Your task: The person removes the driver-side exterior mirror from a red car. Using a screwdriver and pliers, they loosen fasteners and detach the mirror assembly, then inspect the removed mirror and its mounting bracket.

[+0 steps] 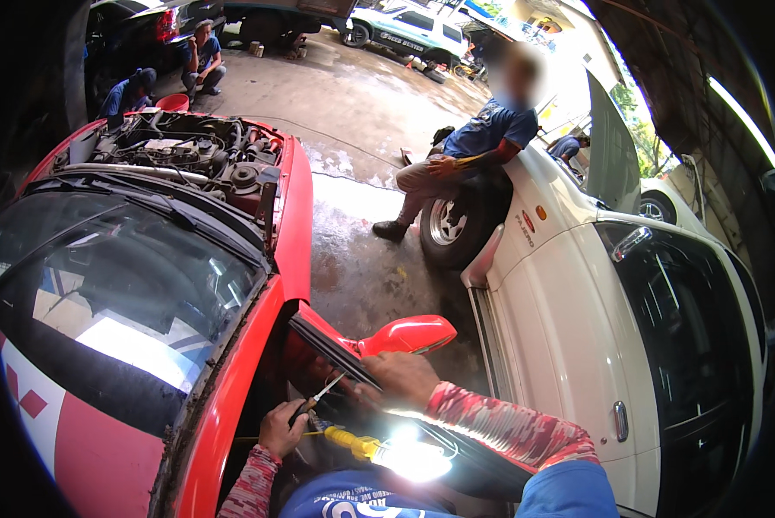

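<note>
Slim, dark-handled metal tool (320, 396) gripped in left hand (281, 429), tapered tip toward right hand (406, 378), which curls at long black door trim (331, 347), its exact hold unclear

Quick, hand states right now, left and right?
Left hand: closed, holding a dark-handled tool with a slim metallic tip.
Right hand: at the car door's upper edge; fingers partly hidden, grip cannot be told.

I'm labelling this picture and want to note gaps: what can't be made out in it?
All in the head view:
Right hand: palm side, hidden by its own back.
Slim tool: most of the handle, covered by the left hand.
Lit lamp: bulb, washed out by glare.
Red car: rear, cut off by the picture's edge.
</note>
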The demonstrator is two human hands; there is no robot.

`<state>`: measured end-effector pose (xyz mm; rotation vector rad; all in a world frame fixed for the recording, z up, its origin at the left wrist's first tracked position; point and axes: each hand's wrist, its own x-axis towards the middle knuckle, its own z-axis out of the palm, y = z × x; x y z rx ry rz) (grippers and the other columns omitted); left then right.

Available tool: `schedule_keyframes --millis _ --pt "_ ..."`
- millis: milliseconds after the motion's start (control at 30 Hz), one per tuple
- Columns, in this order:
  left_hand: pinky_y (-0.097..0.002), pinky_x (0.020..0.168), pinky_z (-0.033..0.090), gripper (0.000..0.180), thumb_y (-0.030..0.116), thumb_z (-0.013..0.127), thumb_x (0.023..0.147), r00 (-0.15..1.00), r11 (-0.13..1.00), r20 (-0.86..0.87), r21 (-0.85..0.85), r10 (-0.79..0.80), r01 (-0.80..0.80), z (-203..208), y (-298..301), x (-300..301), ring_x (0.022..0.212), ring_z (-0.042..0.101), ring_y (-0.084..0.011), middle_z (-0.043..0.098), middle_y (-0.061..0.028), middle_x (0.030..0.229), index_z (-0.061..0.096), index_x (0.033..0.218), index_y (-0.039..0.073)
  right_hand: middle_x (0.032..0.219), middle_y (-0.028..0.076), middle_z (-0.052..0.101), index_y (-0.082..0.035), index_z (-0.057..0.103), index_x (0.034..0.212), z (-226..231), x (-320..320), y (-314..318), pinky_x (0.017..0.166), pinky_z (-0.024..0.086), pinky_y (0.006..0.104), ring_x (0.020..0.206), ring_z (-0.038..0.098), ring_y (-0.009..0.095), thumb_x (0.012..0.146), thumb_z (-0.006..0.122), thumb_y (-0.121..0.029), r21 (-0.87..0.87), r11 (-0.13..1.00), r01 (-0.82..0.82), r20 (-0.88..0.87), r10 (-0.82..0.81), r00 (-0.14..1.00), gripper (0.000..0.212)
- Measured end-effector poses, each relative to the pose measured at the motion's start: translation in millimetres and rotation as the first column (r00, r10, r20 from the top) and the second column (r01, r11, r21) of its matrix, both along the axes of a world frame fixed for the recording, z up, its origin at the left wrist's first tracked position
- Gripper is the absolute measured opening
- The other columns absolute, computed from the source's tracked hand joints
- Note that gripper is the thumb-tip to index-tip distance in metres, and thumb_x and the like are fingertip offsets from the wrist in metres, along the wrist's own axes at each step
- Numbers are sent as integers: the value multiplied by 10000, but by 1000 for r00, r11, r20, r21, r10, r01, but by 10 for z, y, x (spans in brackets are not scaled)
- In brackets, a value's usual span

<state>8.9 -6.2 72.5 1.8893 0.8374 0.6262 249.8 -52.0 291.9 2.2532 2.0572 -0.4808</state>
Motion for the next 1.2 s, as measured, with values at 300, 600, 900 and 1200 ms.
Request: schedule_keyframes --millis 300,600,900,1200 --pt "-429 866 545 345 184 712 856 995 998 -90 -48 32 -37 -88 -15 30 1006 675 -394 698 -203 1067 683 1168 40 906 194 730 -42 728 954 -314 -195 346 748 577 485 903 727 363 852 661 -199 -251 959 -128 47 144 988 199" --pt "-447 845 544 319 287 738 860 966 996 -259 -87 -6 -17 -236 42 44 984 677 -397 714 -194 1023 700 1082 60 1104 222 726 -26 763 1049 -1040 -844 863 899 571 448 1078 709 343 864 633 -206 -421 907 -2 -63 -27 998 290" --pt "-423 821 558 338 291 763 839 985 980 -174 -190 24 -57 -404 63 69 980 702 -388 726 -204 1018 712 1087 67 1044 202 741 -24 734 1112 -2318 -690 588 913 549 467 1057 702 375 882 639 -271 -468 851 -238 -232 142 962 351" --pt "-418 838 556 375 359 733 870 981 980 -193 -197 -12 -27 -359 127 51 969 717 -356 735 -187 1009 720 1094 59 1128 240 710 17 662 1214 -2547 -829 524 974 517 492 1116 665 413 925 673 -381 -108 78 991 -289 -956 43 492"
